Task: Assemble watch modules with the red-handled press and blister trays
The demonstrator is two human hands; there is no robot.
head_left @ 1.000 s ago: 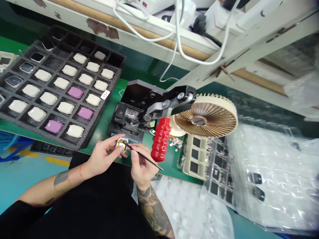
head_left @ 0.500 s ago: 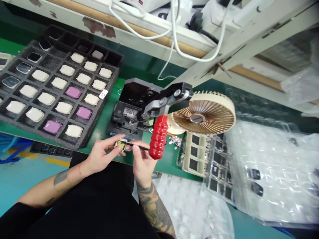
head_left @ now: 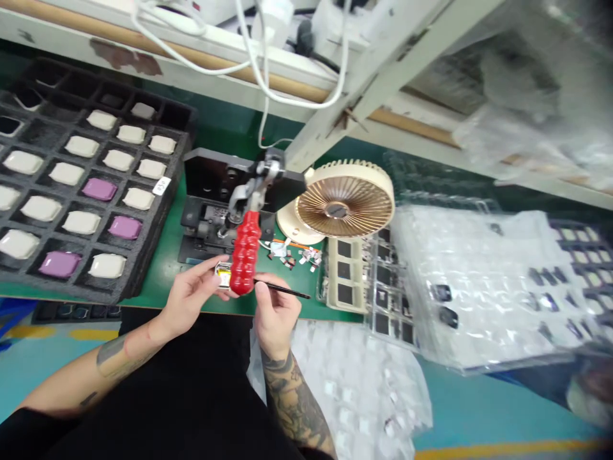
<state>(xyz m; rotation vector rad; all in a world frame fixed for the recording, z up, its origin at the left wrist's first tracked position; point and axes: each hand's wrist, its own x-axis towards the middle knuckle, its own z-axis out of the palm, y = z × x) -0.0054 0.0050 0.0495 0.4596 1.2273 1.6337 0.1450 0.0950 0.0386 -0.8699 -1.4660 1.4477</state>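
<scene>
A small pale device [head_left: 223, 273] with a yellow part inside is pinched between the thumb and fingers of my left hand [head_left: 188, 295], at the front edge of the green table. My right hand [head_left: 275, 314] grips a thin black tool [head_left: 287, 291], whose back end points right; its front end is hidden behind the red ribbed handle [head_left: 246, 252]. That handle belongs to a black metal press [head_left: 205, 223] standing just beyond my hands.
On the left, a black foam tray [head_left: 158, 236] holds white and purple pieces. A cream fan [head_left: 345, 198] stands right of the press, with small loose parts [head_left: 310, 257] before it. Plastic trays [head_left: 347, 271] and bubble-like packaging [head_left: 479, 281] lie on the right.
The view has shifted right, so the tray, press and fan appear further left. The black tool now extends right of the red handle, and that handle covers the gap between my hands.
</scene>
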